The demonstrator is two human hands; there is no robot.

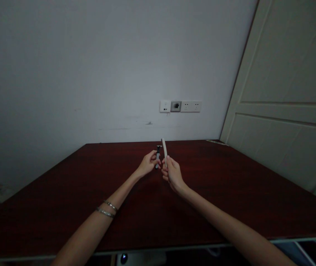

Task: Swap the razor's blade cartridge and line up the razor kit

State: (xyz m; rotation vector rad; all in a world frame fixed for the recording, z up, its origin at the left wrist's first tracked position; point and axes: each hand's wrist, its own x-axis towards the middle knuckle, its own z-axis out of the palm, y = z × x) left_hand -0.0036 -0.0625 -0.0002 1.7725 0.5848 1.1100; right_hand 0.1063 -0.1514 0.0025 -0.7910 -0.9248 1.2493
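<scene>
Above the middle of the table, my left hand [148, 163] is closed round the grey handle of a small razor [157, 156], which stands upright with its dark neck and T-shaped head at the top. Just to its right, my right hand [174, 173] grips a slim, pale, slightly curved bar [164, 147] by its lower part. The bar points up and leans a little to the left, its top close beside the razor's head. Whether the two things touch I cannot tell. My fingers hide the bar's lower end, and its exact kind is unclear.
A dark red wooden table [97, 166] spreads beneath both hands. Behind it rises a pale wall with a row of sockets [190, 106]. A panelled door [282, 107] stands on the right. Below the front edge lie partly hidden items, among them a white object [141, 258].
</scene>
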